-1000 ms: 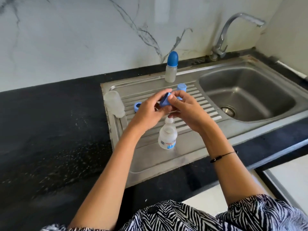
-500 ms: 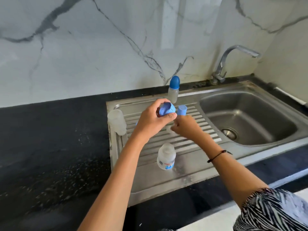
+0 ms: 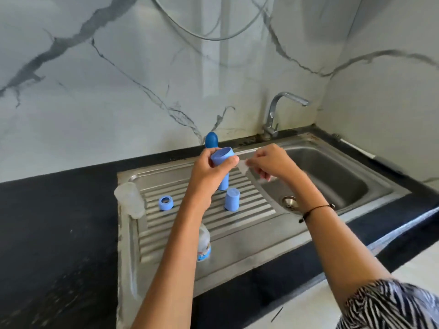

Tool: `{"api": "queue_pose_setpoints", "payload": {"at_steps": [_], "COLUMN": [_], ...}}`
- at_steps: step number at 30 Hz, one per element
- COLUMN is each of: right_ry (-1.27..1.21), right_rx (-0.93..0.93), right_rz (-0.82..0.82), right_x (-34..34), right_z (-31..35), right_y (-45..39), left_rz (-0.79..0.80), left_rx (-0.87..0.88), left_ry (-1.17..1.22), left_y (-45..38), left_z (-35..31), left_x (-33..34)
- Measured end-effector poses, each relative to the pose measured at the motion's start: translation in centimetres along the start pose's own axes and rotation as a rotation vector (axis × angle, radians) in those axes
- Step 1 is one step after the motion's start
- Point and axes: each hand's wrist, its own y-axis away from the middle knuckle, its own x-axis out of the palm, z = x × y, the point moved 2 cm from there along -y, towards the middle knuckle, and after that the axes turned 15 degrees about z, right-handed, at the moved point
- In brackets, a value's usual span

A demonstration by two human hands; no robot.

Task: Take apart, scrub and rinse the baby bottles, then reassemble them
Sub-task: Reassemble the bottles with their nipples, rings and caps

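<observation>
Several baby-bottle parts lie scattered over a ribbed stainless-steel drainboard (image 3: 249, 224) set into a speckled black stone counter (image 3: 59, 222). Farthest left, a frosted clear plastic bottle body (image 3: 130, 200) rests at the drainboard's left edge, partly over the counter. Just right of it, a small light-blue plastic screw ring (image 3: 165, 203) sits on the ridges with its round hole facing up. Near the front, a clear bottle with a blue printed base (image 3: 203, 243) stands partly hidden behind the left forearm. The left hand (image 3: 209, 173) grips a light-blue cylindrical plastic cap (image 3: 222, 156) between thumb and curled fingers, its hollow open end tilted up and to the right. Behind that hand, a dark-blue rounded dome cap (image 3: 211, 140) shows on a bottle standing at the back rim. Below the hand, part of another light-blue cylinder (image 3: 223, 184) is visible, and a light-blue plastic cap (image 3: 232, 199) stands with its closed end up on the ridges nearby. The right hand (image 3: 270, 162) pinches a small clear soft teat (image 3: 243, 166) in its fingertips, just beside the held cap, above the near edge of the smooth steel sink basin (image 3: 337, 176); the teat is blurred. A round metal drain strainer (image 3: 290, 202) sits in the basin, and a curved chrome tap (image 3: 276, 115) rises behind it against a white marble-veined wall (image 3: 118, 91).
</observation>
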Motion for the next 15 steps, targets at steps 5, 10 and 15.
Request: {"api": "queue_pose_setpoints", "payload": {"at_steps": [5, 10, 15], "right_ry": [0.005, -0.458, -0.647], "right_rx": [0.14, -0.003, -0.088], "right_rz": [-0.034, -0.165, -0.099], "right_x": [0.0, 1.1, 1.9], "right_z": [-2.8, -3.5, -1.8], "right_y": [1.5, 2.1, 3.1], "left_rz": [-0.044, -0.078, -0.095], "left_rx": [0.03, -0.022, -0.079], "left_ry": [0.069, 0.088, 0.107], "left_y": [1.2, 2.3, 2.6], "left_z": [0.5, 3.4, 4.3], "left_x": [2.1, 3.6, 4.6]}}
